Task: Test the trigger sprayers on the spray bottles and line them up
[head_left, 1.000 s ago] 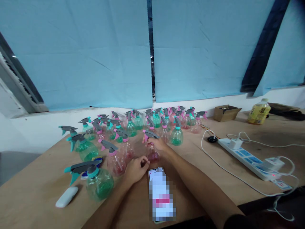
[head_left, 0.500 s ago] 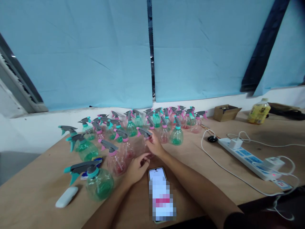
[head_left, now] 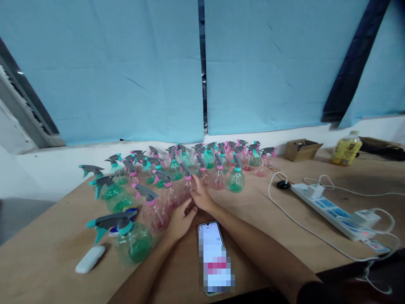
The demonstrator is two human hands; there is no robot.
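Just left of R fingers [head_left: 198, 185] (part-curled, grip unclear): pink-collared spray btl [head_left: 187, 186].

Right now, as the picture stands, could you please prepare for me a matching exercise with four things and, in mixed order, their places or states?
Things:
1. right hand
2. phone
3. white case
4. cardboard box

Places or states:
a. screen lit
b. open, beside the yellow-labelled bottle
c. at a pink-collared spray bottle
d. left of the nearest green spray bottle

Pairs: 1-c, 2-a, 3-d, 4-b
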